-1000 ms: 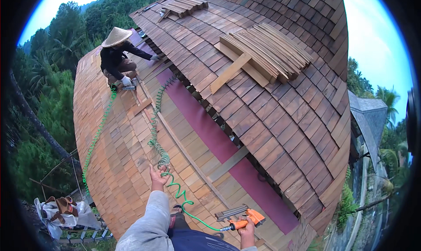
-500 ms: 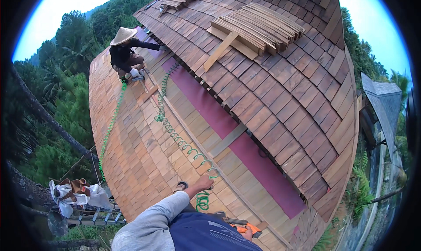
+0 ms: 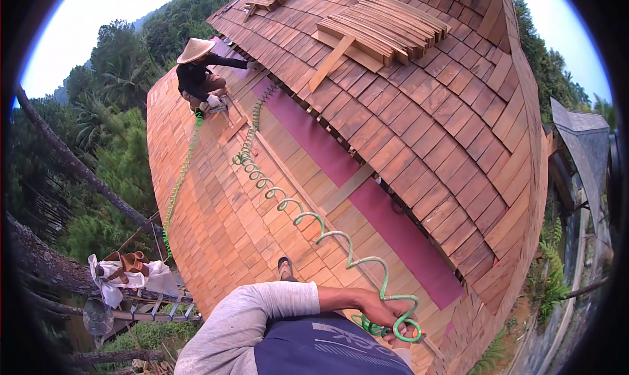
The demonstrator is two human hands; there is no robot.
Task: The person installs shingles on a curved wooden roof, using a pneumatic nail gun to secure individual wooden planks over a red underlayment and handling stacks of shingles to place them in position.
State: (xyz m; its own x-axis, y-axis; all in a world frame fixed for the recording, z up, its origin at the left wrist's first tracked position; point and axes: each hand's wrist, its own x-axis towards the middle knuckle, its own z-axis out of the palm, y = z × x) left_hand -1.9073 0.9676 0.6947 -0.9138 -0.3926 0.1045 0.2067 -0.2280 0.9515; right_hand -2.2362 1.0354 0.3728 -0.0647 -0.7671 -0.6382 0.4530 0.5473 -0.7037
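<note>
A green coiled air hose (image 3: 350, 250) runs from the upper part of the roof down to my hands at the lower right. My left hand (image 3: 385, 311) is closed on its near loops. Partly hidden below the left, my right hand (image 3: 391, 339) has its fingers curled in close to the hose; what they hold does not show. Pale wooden shingles (image 3: 242, 244) cover the slope under me, and one of my feet (image 3: 284, 267) rests on them. A strip of pink-purple sheeting (image 3: 400, 244) lies along the slope's right side.
A co-worker in a conical hat (image 3: 196, 51) crouches up the slope, beside a second green coiled hose (image 3: 180, 178). Shingle stacks (image 3: 386, 28) sit on the darker upper roof (image 3: 426, 139). A ladder (image 3: 157, 306) and a white sack (image 3: 160, 280) are beyond the left edge, among trees.
My left hand has moved right and down to my right hand, bringing the hose across and stretching its coils. The orange tool seen by my right hand is now out of sight.
</note>
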